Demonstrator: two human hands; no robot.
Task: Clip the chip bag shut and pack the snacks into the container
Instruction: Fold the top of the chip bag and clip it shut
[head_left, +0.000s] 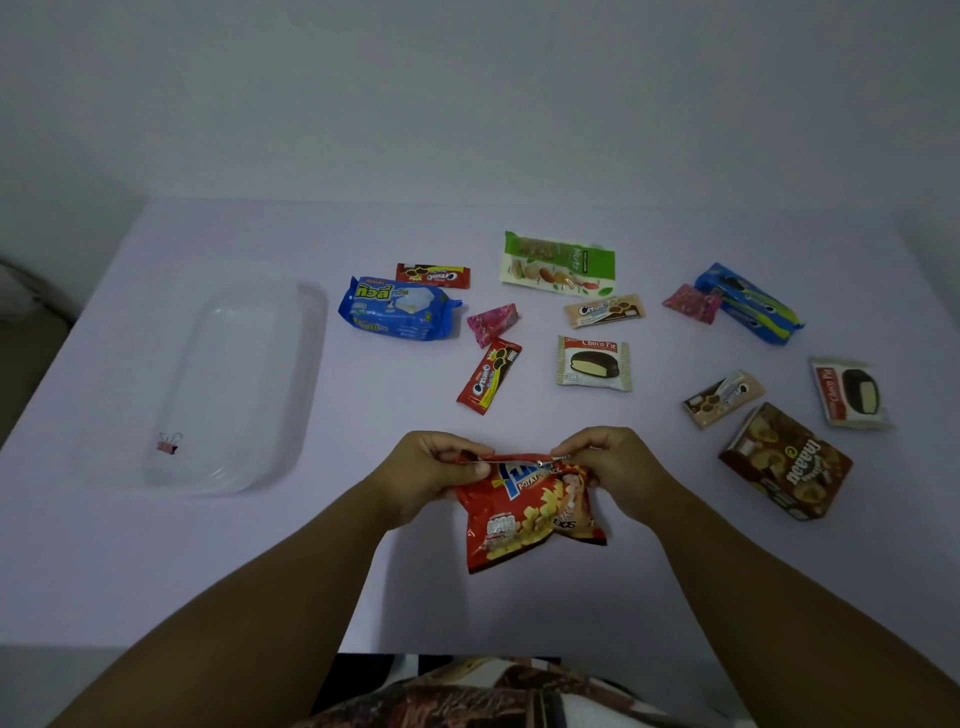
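Observation:
A red potato-snack chip bag (530, 514) lies near the table's front edge with its top folded over. My left hand (434, 475) pinches the top left corner of the bag and my right hand (610, 467) pinches the top right corner. A clear plastic container (306, 332) stands at the left of the table. A small pink binder clip (169, 445) lies inside it at its near end. Several snacks lie scattered beyond the bag: a blue wafer pack (397, 309), a green nut bag (558, 263) and a Choco Pie (594, 364).
More snacks lie to the right: a blue cookie pack (748, 304), a brown biscuit box (787, 462), a second Choco Pie (852, 393), red Cream-O packs (490, 375) and pink candies (492, 323). The white table meets a wall at the back.

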